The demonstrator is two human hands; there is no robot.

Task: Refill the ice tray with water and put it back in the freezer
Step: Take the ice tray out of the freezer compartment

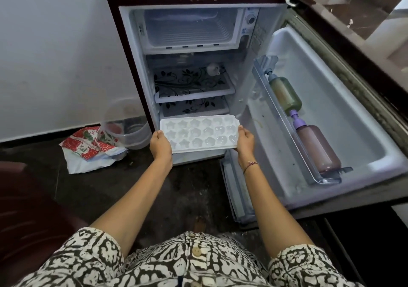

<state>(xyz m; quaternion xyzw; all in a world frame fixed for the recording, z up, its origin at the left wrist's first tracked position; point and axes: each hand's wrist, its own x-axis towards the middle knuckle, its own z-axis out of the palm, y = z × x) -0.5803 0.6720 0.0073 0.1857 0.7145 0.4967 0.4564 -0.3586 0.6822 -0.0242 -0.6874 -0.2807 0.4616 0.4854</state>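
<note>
Clamped on the short ends of the ice tray (199,134), left hand (160,144) and right hand (245,140) form a two-sided grip, low before the open fridge. Water glints in right-side moulds. It should be kept level while raised toward the freezer compartment (189,27) above.

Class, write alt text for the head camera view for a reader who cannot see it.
Two hands, left hand and right hand, hold a white ice tray level by its short ends before an open small fridge. The freezer compartment above looks empty; two bottles lie in the door shelf.
</note>
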